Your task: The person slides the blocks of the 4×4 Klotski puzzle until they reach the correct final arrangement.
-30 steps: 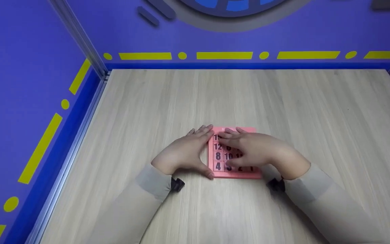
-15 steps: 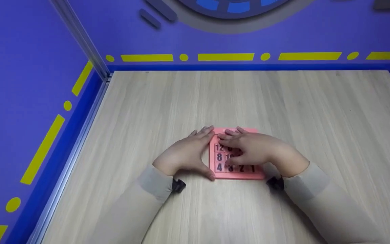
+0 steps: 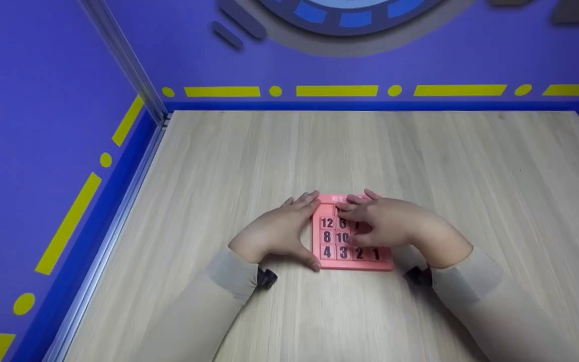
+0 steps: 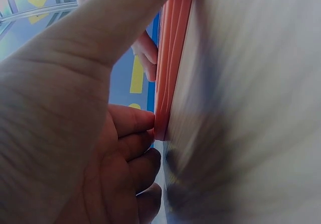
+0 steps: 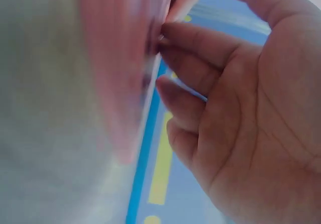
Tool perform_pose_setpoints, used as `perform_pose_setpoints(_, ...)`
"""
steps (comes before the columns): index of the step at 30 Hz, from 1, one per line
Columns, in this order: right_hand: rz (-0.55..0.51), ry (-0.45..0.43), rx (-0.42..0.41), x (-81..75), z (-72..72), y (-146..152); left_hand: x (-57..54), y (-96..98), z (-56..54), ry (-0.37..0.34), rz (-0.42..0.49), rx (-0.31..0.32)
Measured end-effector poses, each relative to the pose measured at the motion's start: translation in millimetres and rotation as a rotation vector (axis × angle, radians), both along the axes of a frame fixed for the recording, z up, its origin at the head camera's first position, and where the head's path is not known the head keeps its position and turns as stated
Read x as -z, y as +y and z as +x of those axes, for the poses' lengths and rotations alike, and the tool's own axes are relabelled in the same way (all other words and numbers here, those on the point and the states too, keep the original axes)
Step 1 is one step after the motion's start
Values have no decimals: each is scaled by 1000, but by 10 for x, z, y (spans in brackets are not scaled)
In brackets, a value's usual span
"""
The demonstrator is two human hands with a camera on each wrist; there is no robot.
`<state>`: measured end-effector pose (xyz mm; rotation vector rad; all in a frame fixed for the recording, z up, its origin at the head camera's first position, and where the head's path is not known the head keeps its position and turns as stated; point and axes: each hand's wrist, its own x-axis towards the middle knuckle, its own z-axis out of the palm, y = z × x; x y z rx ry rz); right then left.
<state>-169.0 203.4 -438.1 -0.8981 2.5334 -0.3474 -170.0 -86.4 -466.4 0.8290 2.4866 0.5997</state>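
A pink number slide puzzle (image 3: 355, 267) lies flat on the table, with black-numbered square tiles such as 12 (image 3: 326, 222) and 4 (image 3: 326, 252). The slot at its top left corner is vacant. My left hand (image 3: 274, 231) holds the puzzle's left edge, thumb at the near corner and fingers at the far one; the left wrist view shows them against the pink side (image 4: 173, 58). Over the tiles lies my right hand (image 3: 402, 221), its fingertips touching the upper rows and its palm hiding the right-hand tiles. In the right wrist view its fingers (image 5: 188, 66) are lightly bent.
The wood-grain table (image 3: 269, 156) extends around the puzzle. A purple-blue back wall (image 3: 169, 60) with yellow marks and a similar left wall (image 3: 28, 125) border it, joined by a metal corner post (image 3: 128, 60). Black wrist mounts (image 3: 267, 278) sit beneath both cuffs.
The tile in the top left corner has slid right, leaving that slot vacant. My right hand has shifted slightly right, while my left hand keeps its hold. The head view has tilted a little.
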Motion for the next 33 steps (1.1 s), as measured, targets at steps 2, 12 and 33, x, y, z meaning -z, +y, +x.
perform_pose_setpoints(2,21,48,-24,-35,42,-39,1,-5,-4,2,1,1)
perform_pose_setpoints(12,23,54,-85,-56,309,-282,20,-28,-4,4,-11,16)
perform_pose_setpoints(33,-33,28,-61,123,52,-120,19,-12,-15,2,-17,6)
